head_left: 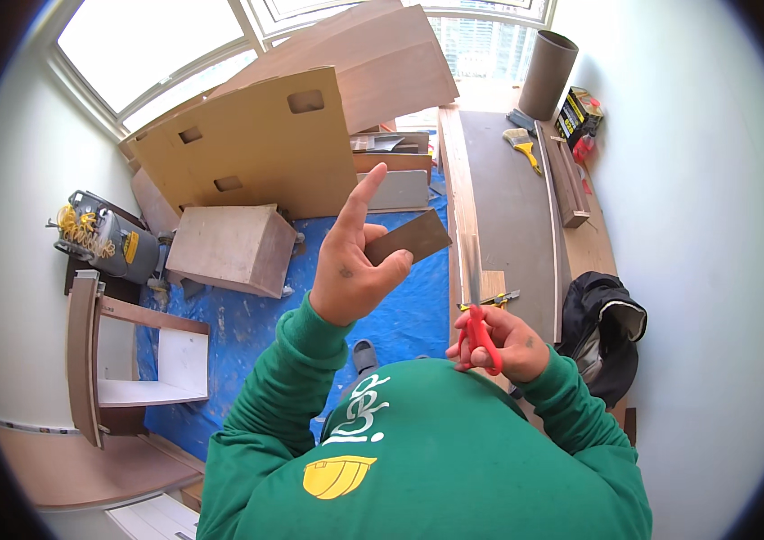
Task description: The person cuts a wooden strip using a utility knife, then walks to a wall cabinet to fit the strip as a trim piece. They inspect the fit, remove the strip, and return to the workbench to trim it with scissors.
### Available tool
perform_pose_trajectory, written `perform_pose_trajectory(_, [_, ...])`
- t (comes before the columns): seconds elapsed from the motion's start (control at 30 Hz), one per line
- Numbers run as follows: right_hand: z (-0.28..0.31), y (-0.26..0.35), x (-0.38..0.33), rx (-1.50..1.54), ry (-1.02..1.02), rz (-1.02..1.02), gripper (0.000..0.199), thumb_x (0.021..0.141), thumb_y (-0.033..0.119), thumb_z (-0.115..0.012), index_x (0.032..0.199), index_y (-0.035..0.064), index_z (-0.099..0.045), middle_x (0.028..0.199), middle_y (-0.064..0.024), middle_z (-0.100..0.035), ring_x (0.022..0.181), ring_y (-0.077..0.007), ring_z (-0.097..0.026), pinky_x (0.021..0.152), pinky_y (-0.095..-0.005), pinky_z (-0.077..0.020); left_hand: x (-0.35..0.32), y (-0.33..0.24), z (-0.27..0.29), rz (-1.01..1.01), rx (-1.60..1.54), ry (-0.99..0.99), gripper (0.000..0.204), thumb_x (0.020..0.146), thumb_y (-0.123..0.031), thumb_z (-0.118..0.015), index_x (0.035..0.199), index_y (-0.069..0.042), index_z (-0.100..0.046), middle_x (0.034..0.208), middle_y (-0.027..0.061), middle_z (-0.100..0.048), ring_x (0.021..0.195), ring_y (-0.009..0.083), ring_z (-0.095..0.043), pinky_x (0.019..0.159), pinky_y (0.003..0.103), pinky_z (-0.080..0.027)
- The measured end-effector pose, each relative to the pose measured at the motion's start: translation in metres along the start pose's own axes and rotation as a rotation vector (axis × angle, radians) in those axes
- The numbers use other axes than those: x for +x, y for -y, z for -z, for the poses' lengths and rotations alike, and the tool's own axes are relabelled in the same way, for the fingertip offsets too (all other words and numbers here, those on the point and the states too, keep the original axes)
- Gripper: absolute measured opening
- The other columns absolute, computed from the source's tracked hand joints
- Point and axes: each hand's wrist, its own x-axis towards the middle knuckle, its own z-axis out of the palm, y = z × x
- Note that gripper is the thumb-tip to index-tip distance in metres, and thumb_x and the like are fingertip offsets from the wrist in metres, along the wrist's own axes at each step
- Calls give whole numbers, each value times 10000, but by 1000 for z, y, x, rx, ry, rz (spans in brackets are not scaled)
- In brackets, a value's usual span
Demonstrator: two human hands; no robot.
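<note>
My left hand (pixel 350 252) is raised over the blue sheet, index finger stretched up. Between its thumb and lower fingers it pinches a small flat brown rectangular piece (pixel 413 237). Lower on the right, my right hand (pixel 512 342) is closed around the red handles of a pair of scissors (pixel 478 337). The scissor blades point away from me, over a light wooden strip, and are apart from the brown piece. Just beyond the right hand lies a small black-and-yellow tool (pixel 501 298), partly hidden.
A long bench (pixel 512 216) bears a yellow-handled brush (pixel 523 148) and a brown tube (pixel 548 76). A dark jacket (pixel 600 324) lies at right. On the blue sheet (pixel 400 310) stand a brown box (pixel 229 247) and a tan panel (pixel 247 135); a grey vacuum (pixel 125 247) is farther left.
</note>
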Motion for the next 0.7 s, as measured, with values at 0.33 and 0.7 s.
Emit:
perform_pose_trajectory(0.33, [-8, 4, 5, 27, 5, -29, 535, 874, 165, -714, 1328, 16, -473, 1007, -102, -632, 949, -178, -634, 838, -325, -540, 7, -5, -5, -30, 7, -20, 895, 731, -2, -586, 1533, -44, -190, 696, 28, -602, 590, 41, -500, 547, 194, -406])
perform_pose_trajectory(0.7, [-21, 21, 8, -130, -1, 3, 659, 767, 376, -825, 1232, 31, -510, 976, -62, -606, 940, -143, -599, 835, -298, -503, 6, -4, -14, -10, 44, 29, 913, 739, -9, -583, 1538, -33, -143, 718, 42, -613, 600, 39, -506, 551, 189, -398])
